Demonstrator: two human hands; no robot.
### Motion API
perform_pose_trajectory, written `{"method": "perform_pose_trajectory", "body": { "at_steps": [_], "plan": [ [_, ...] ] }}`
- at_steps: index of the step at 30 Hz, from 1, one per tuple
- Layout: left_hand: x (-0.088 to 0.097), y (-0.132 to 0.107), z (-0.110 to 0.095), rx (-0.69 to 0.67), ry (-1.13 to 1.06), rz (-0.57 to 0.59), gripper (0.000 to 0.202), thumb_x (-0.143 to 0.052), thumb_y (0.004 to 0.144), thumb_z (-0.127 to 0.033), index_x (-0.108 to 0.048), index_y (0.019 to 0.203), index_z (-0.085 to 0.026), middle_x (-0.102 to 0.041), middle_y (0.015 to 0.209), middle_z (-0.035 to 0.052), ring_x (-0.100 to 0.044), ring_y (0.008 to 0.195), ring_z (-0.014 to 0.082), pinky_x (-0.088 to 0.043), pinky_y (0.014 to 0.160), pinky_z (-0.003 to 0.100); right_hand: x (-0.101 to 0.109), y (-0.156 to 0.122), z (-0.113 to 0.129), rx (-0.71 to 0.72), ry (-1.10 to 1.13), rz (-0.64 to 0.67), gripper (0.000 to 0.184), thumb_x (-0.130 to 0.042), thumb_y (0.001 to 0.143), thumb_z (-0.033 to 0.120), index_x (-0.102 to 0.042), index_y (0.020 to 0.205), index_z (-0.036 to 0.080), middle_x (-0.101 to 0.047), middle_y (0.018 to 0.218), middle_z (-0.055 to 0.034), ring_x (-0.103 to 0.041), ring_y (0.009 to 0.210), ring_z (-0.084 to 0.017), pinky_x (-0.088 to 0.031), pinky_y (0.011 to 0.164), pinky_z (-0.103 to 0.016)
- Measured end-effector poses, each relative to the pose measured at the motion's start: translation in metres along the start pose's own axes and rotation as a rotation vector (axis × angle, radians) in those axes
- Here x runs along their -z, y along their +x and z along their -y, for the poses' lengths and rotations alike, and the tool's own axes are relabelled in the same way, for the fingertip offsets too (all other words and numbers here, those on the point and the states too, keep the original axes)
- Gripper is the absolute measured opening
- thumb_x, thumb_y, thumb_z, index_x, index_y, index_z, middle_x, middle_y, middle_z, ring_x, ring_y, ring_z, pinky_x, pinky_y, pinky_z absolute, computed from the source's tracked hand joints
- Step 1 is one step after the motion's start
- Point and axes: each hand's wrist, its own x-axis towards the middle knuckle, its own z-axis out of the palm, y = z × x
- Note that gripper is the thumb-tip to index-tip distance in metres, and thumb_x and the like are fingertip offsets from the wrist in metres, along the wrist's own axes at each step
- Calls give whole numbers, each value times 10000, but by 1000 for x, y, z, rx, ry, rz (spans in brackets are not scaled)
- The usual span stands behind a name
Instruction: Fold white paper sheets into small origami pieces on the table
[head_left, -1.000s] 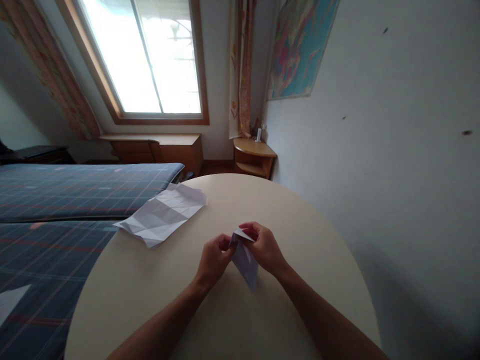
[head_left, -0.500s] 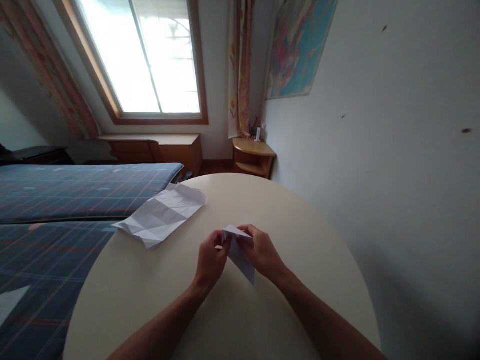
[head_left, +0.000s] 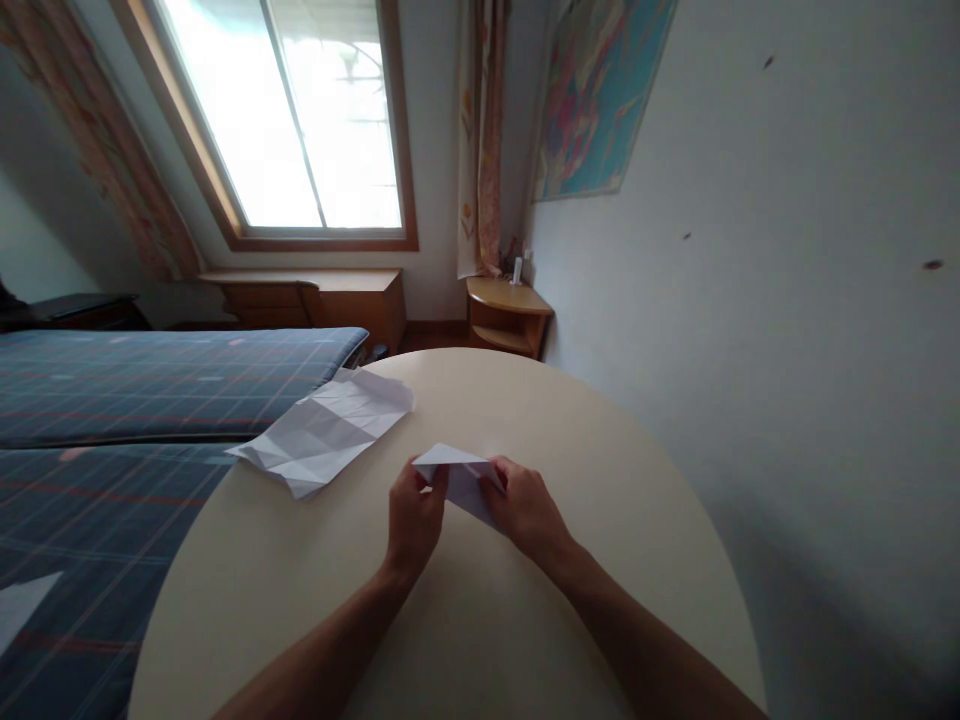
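A small folded white paper [head_left: 457, 476] is held just above a round cream table [head_left: 600, 470]. My left hand [head_left: 415, 522] pinches its left corner with closed fingers. My right hand [head_left: 525, 508] grips its right side, fingers curled over the paper. The paper's upper flap spreads out flat between the two hands, pointing left. Its lower part is hidden behind my fingers.
A creased, unfolded white sheet [head_left: 324, 430] lies at the table's left edge, overhanging toward a blue plaid bed [head_left: 150, 385]. A white wall [head_left: 787, 300] runs along the right. A small wooden corner shelf [head_left: 508, 312] and a low wooden cabinet [head_left: 315, 295] stand below the window.
The paper's long point, which hung down toward me, has swung up and the piece has opened out to the left. Both hands shifted slightly left and lower.
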Motion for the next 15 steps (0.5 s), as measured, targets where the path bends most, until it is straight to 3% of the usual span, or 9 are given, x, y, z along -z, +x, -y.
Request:
{"method": "perform_pose_trajectory", "body": {
  "at_steps": [6,9,12,15],
  "plan": [
    [-2,2,2,23,-43,28,316,-629,807,-450,-657,850,-138,-732,859,100,-685,707,194,-539,584,263,0,-1,-3,40,-4,-11,254,-473,953,338,-670,949,179,-725,867,-87,-652,754,-212,-421,666,-297],
    [-1,4,1,17,-52,31,285,-623,805,-424,-655,811,-140,-738,871,108,-692,719,201,-548,591,270,2,0,-5,62,125,12,316,-558,913,410,-656,1084,163,-718,974,-113,-661,845,-227,-470,742,-321],
    [1,5,1,8,-74,81,234,-633,790,-376,-661,772,-145,-743,861,97,-698,732,206,-558,613,276,8,2,-6,72,302,89,507,-647,843,508,-612,1211,161,-673,1150,-131,-641,988,-242,-489,842,-351],
    [1,5,1,-30,-99,159,168,-637,777,-310,-688,800,-152,-747,896,82,-701,771,204,-566,648,273,13,6,-8,52,502,155,535,-486,921,585,-615,1221,161,-671,1163,-123,-633,1028,-231,-481,892,-370]
  ]
}}
